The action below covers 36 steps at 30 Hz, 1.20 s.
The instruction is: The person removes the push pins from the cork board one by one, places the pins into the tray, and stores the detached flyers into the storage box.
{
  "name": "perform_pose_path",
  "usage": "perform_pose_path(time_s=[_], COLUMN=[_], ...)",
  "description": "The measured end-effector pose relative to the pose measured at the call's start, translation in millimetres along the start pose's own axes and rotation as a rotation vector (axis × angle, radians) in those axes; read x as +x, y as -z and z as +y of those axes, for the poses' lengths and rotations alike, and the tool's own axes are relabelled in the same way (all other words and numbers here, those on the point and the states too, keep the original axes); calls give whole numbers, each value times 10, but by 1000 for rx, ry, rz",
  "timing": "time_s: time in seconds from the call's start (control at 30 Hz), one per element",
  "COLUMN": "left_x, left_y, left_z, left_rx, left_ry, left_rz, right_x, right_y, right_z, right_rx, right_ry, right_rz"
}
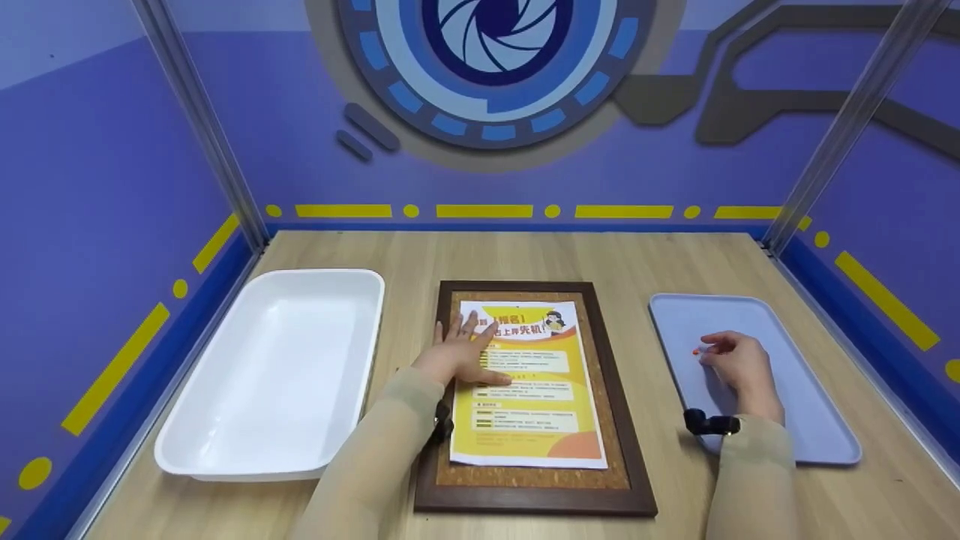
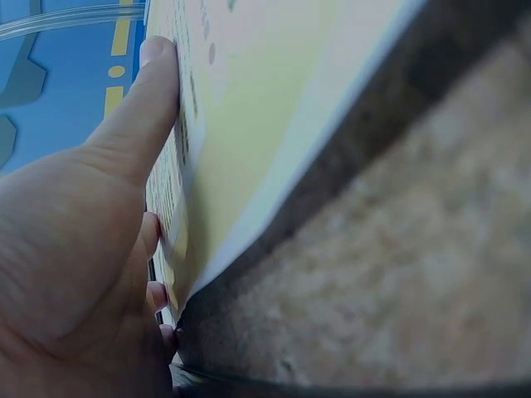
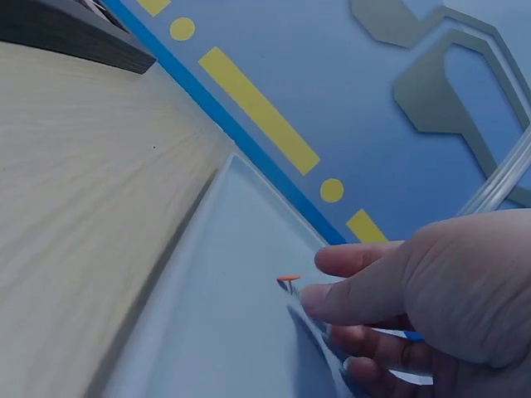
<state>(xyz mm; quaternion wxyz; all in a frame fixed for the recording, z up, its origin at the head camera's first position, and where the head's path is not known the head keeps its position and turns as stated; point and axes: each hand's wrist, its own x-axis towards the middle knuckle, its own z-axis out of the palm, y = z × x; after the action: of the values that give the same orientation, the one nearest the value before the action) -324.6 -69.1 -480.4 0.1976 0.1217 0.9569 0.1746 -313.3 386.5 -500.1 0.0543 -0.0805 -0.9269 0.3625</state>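
A white tub (image 1: pixel 285 375) stood at the far left of the desk (image 1: pixel 517 255), its near corner partly behind my left sleeve (image 1: pixel 367 457). The poster (image 1: pixel 536 397) lay on a framed cork board (image 1: pixel 540 478) beneath my left hand (image 1: pixel 461 356), fingers spread over its upper left, grasping nothing. Farther right, on the pale blue tray (image 1: pixel 795 405), an orange tack (image 3: pixel 288 279) lay just beyond the thumb tip of my right hand (image 1: pixel 742 367), bent inward, thumb and forefinger parted, gripping nothing.
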Motion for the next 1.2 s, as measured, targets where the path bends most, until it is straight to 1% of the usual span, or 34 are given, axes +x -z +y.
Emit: perform_pose_path(time_s=[0.1,0.17,0.3,0.43,0.53,0.6,0.67,0.8,0.87,1.0,1.2], left_x=[3,5,14,30,37,38,35,30,29,31,19], left_y=[2,0,-5,-10,-15,-16,-15,-9,-5,-2,8], left_z=[4,2,-2,-6,-8,-7,-6,-4,-3,-3,20], left_rx=[5,9,13,27,33,31,29,24,23,23,15], left_ry=[1,3,4,6,7,6,4,0,-1,0,18], left_rz=[-3,-4,-2,4,6,4,1,-3,-3,0,-2], right_x=[-5,5,38,72,78,72,65,56,54,43,27], right_y=[13,4,-66,-215,-341,-422,-500,-647,-710,-797,-839], right_z=[-92,-168,-340,-514,-632,-695,-751,-837,-868,-912,-952], right_rx=[38,77,186,266,331,367,417,494,504,467,397], right_ry=[-16,-10,26,59,48,26,-16,-89,-112,-126,-98], right_rz=[35,55,35,-62,-174,-249,-321,-408,-428,-447,-447])
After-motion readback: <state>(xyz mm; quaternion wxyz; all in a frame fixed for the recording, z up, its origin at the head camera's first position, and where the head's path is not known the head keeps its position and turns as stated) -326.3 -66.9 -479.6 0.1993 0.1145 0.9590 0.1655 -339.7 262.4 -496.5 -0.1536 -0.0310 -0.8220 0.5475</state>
